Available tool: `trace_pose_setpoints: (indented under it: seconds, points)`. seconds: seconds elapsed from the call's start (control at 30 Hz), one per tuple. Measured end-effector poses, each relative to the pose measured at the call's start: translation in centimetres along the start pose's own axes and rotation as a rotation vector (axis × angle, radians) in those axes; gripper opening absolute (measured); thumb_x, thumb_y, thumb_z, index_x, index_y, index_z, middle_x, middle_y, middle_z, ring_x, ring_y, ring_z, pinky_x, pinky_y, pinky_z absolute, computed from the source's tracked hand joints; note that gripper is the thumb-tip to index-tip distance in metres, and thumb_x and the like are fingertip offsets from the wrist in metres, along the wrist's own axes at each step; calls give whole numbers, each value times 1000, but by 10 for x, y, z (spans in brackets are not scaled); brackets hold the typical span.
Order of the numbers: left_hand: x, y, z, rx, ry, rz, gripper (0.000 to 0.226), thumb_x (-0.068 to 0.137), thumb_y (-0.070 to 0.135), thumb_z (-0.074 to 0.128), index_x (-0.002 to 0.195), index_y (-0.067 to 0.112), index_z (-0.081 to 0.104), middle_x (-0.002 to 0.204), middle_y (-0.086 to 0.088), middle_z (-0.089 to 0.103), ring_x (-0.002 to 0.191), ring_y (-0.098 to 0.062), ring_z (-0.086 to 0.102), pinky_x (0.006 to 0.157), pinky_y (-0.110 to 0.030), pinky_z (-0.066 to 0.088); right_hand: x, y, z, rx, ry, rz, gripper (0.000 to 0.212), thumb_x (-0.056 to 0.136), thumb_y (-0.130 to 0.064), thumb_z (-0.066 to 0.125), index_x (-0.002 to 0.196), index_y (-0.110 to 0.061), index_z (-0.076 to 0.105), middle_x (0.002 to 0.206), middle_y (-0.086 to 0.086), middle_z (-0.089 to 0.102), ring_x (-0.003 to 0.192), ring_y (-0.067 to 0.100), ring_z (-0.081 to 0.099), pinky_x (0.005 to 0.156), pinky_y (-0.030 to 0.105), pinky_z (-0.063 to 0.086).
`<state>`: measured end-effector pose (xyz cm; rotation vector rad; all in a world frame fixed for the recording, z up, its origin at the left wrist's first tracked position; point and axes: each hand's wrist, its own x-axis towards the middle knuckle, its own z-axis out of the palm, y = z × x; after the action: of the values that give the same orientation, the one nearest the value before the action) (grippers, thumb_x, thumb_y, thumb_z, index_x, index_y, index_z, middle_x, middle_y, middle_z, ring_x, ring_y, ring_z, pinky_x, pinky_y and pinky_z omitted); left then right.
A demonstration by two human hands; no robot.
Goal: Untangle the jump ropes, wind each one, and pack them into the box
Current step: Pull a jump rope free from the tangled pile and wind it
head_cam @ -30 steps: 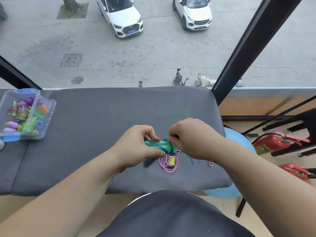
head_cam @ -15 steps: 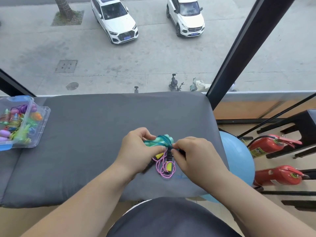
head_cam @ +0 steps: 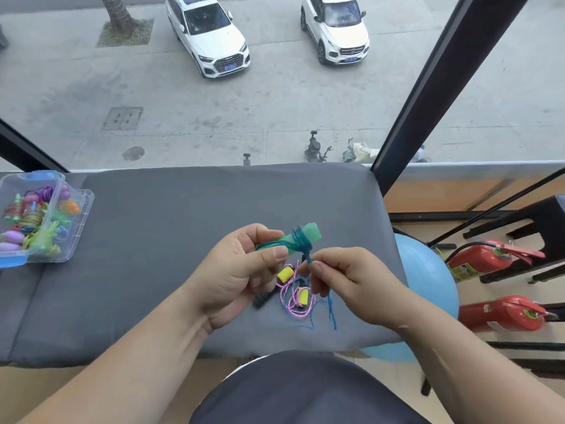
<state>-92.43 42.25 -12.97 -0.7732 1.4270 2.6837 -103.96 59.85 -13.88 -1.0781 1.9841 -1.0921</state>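
Note:
My left hand (head_cam: 241, 270) grips the green handles (head_cam: 305, 237) of a jump rope, lifted above the grey cushion (head_cam: 171, 240). Teal cord (head_cam: 301, 244) is wound around the handles. My right hand (head_cam: 351, 280) pinches the cord's loose end just below the wraps; the tail (head_cam: 331, 307) hangs down to the cushion. Under my hands lies a pink rope with yellow handles (head_cam: 295, 296), and a black handle (head_cam: 263, 299) beside it. The clear plastic box (head_cam: 72, 237) stands at the far left with several wound colourful ropes inside.
The cushion ends at a window pane in front, with a black frame post (head_cam: 428, 96) at the right. Right of the cushion are a blue ball (head_cam: 428, 286), two red fire extinguishers (head_cam: 501, 313) and a black stool (head_cam: 532, 228).
My left hand has lifted and tilted the green handles up off the cushion. My right hand shifted from the wraps to pinching the cord end below them. The view moved closer.

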Motion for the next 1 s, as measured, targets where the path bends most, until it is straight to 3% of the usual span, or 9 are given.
trace_pose_setpoints:
  seconds: [0.13, 0.27, 0.43, 0.57, 0.7, 0.77, 0.87, 1.0]
  points:
    - [-10, 4, -11, 148, -178, -77, 27, 64, 12, 80, 86, 17, 64, 69, -4, 53, 53, -13, 40, 47, -22, 26, 15, 4, -16, -56, -239, 52, 24, 99, -28, 57, 79, -37, 67, 73, -7, 68, 69, 5, 58, 71, 23, 48]
    - [-16, 6, -12, 553, -236, -171, 19, 69, 14, 81, 77, 26, 68, 71, -4, 59, 52, -12, 39, 47, -23, 30, 37, 5, -29, -319, -345, 53, 20, 94, -39, 66, 87, -20, 72, 77, -2, 68, 71, 15, 59, 69, 32, 49]
    - [-10, 4, -17, 817, -137, -184, 23, 80, 6, 84, 81, 15, 63, 70, 3, 65, 55, -8, 47, 53, -20, 38, 45, -6, -9, -441, -294, 2, 19, 92, -35, 67, 81, -20, 70, 70, -9, 63, 67, 9, 55, 63, 24, 44]
    - [-4, -4, -24, 1011, 48, -96, 24, 78, 16, 87, 80, 15, 63, 72, 0, 70, 59, -9, 55, 60, -23, 43, 39, -9, 21, -517, -140, 31, 17, 92, -31, 59, 82, -23, 68, 74, -5, 64, 72, 18, 56, 66, 34, 49]
    - [-2, -19, -25, 840, 264, -17, 25, 77, 19, 87, 81, 14, 62, 82, -3, 75, 67, -18, 63, 67, -31, 50, 28, -4, 35, -497, 65, 5, 27, 90, -31, 46, 87, -19, 70, 79, -2, 67, 75, 24, 59, 67, 40, 52]
    - [-2, -24, -23, 828, 357, 15, 27, 80, 22, 85, 86, 14, 59, 86, -5, 73, 69, -16, 61, 66, -29, 48, 23, -3, 36, -496, 124, -48, 30, 89, -28, 44, 91, -17, 72, 79, 1, 66, 74, 25, 59, 66, 42, 51]
    - [0, -27, -20, 821, 406, 47, 33, 82, 25, 83, 92, 12, 53, 82, -1, 67, 65, -6, 56, 61, -24, 45, 15, -5, 35, -458, 192, -87, 23, 90, -21, 53, 96, -14, 74, 80, 2, 69, 75, 25, 62, 66, 42, 53]
    - [6, -22, -18, 570, 420, 74, 29, 84, 15, 81, 88, 13, 53, 70, 1, 59, 48, -3, 45, 51, -23, 37, 5, -4, 26, -336, 271, -27, 16, 92, -19, 65, 103, -19, 77, 80, -8, 73, 77, 13, 65, 73, 36, 54]
